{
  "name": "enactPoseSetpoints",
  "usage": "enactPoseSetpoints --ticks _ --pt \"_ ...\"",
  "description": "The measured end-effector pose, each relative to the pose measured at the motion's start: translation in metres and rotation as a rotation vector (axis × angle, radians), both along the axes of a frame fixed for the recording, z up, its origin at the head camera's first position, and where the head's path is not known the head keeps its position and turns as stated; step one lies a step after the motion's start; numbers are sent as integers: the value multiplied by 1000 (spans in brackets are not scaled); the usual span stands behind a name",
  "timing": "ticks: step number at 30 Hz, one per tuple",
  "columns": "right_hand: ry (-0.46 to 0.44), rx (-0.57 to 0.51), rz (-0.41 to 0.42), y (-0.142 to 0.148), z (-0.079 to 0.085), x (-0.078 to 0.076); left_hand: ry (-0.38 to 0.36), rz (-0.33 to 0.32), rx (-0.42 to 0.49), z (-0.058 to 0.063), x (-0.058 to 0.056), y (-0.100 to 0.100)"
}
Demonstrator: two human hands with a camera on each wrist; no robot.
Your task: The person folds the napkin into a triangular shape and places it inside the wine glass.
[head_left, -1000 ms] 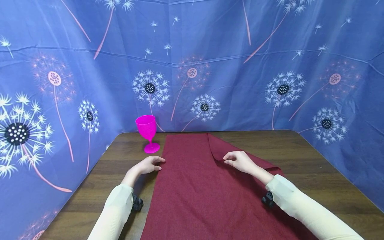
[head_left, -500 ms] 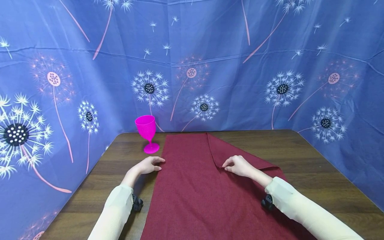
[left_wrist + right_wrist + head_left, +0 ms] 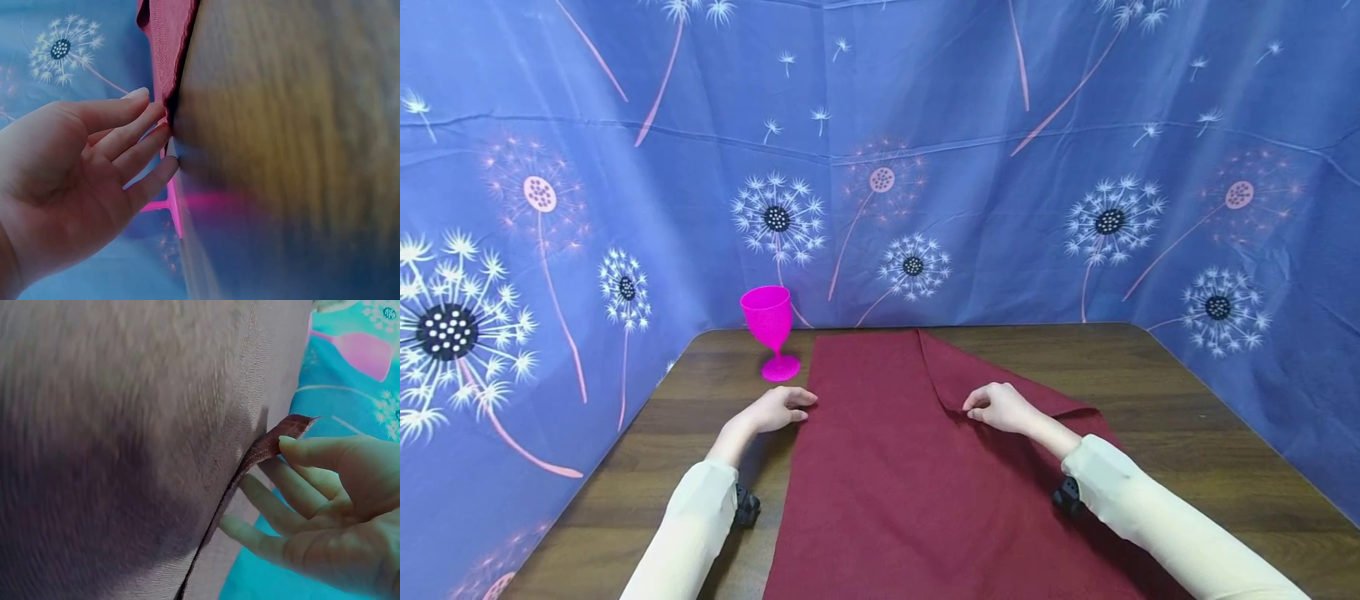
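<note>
A dark red cloth runs lengthwise over the wooden table, its far right part turned over as a flap. My right hand pinches the edge of that flap between thumb and fingertips. In the right wrist view, the thumb lies against the cloth's edge, other fingers spread below it. At the cloth's left edge rests my left hand, fingers loosely bent and fingertips touching the border. The left wrist view shows this hand with nothing gripped, fingertips by the cloth.
Beyond my left hand a bright pink goblet stands upright on the wooden table, left of the cloth. A blue curtain with dandelion prints hangs behind the table and along both sides.
My right hand has shifted slightly toward me, drawing the pinched edge of the flap along. The left hand keeps its place at the cloth's left edge.
</note>
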State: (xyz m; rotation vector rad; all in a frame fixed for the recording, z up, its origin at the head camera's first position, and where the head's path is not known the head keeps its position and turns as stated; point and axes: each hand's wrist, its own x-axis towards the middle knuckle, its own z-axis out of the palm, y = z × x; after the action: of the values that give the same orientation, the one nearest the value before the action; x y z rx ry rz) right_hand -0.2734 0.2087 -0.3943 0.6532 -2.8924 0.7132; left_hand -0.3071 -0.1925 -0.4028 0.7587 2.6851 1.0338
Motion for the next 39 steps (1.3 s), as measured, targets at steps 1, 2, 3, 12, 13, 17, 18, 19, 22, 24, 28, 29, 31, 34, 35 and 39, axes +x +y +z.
enactPoseSetpoints --ticks 1,2,3,12,13,17,18,19,22,24,28,29,31,34,35,39 --pt "1 -1 -6 1 -1 -2 3 0 -4 0 0 1" --pt "3 -3 -11 3 -1 -4 5 -1 -7 0 0 1" --pt "7 0 -9 4 -2 -5 8 -4 -8 0 0 2" --pt "-51 -31 -17 20 -3 -22 9 -33 -4 2 3 6" --pt "-59 -37 -19 22 -3 -24 2 -32 0 2 3 6" --pt "-72 -50 -17 27 -5 -33 -3 -44 1 3 3 9" --pt "-70 -48 -13 28 -5 -35 -5 -44 0 4 4 9" --pt "-72 -49 -13 29 -6 -37 -7 -43 -1 4 4 10" --pt "-82 -46 -23 31 -7 -41 -6 -38 -13 5 5 12" --pt "-90 -46 -30 32 -8 -42 -3 -35 -24 5 6 13" --pt "-81 -46 -41 30 -9 -40 15 -29 -47 7 6 14" --pt "-66 -42 -31 30 -9 -39 16 -27 -46 7 5 14" --pt "-39 -42 -24 28 -10 -36 24 -29 -42 6 4 13" --pt "5 -60 -16 23 -11 -32 31 -40 -12 4 1 13" --pt "23 -65 -13 22 -11 -30 34 -45 0 4 0 12" --pt "78 -96 -33 14 -11 -26 52 -53 39 3 -4 12"
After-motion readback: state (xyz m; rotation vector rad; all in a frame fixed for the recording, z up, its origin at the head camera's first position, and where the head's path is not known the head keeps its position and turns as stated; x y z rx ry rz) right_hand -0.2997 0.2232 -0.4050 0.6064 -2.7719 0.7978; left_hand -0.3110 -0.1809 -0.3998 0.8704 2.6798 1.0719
